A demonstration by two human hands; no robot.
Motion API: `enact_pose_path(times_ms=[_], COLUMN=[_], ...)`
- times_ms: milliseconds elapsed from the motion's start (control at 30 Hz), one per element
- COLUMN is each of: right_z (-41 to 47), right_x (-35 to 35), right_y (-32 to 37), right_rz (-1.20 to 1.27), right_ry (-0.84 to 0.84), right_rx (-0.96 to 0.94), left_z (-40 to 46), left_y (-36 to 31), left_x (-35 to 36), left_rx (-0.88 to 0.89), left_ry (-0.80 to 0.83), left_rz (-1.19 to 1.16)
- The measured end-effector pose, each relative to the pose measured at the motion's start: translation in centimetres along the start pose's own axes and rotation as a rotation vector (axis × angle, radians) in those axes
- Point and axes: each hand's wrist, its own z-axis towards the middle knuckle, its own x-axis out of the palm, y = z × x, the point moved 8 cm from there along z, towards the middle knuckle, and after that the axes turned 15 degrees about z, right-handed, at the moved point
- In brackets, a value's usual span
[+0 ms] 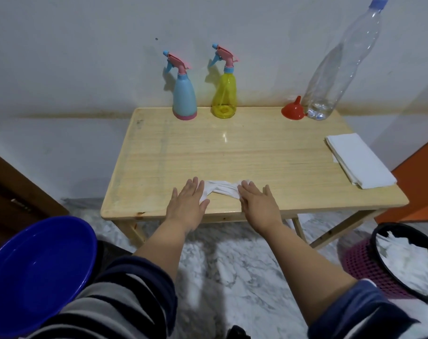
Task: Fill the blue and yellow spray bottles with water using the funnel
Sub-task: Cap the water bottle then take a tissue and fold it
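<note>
The blue spray bottle (184, 95) and the yellow spray bottle (224, 94) stand upright side by side at the table's far edge, both with pink trigger heads on. A red funnel (293, 109) sits mouth-down at the far right, beside a tall clear plastic bottle (340, 64) with a blue cap and a little water in the bottom. Near the front edge, my left hand (187, 204) and my right hand (255, 204) lie flat, fingers spread, each pressing one end of a crumpled white tissue (221, 188).
The wooden table (232, 148) stands against a white wall. A folded white cloth (360, 160) lies at its right edge. A blue basin (36, 270) sits at lower left. A purple mesh bin (404, 260) with white tissue stands on the marble floor at right.
</note>
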Motion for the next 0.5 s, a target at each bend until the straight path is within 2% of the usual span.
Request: enact_pose_path(times_ms=[100, 233, 500], right_z=[0.1, 0.4, 5.0], right_x=[-0.4, -1.3, -6.5], right_y=[0.4, 0.9, -0.9], right_rz=[-0.032, -0.055, 0.021], right_ry=[-0.091, -0.080, -0.148], right_rx=[-0.079, -0.085, 0.003], left_z=[1.1, 1.8, 6.5], left_y=[0.0, -0.3, -1.2], left_x=[0.2, -0.3, -6.3], left_rx=[0.008, 0.033, -0.023], left_ry=[-0.053, -0.136, -0.260], left_rz=[0.077, 0.137, -0.036])
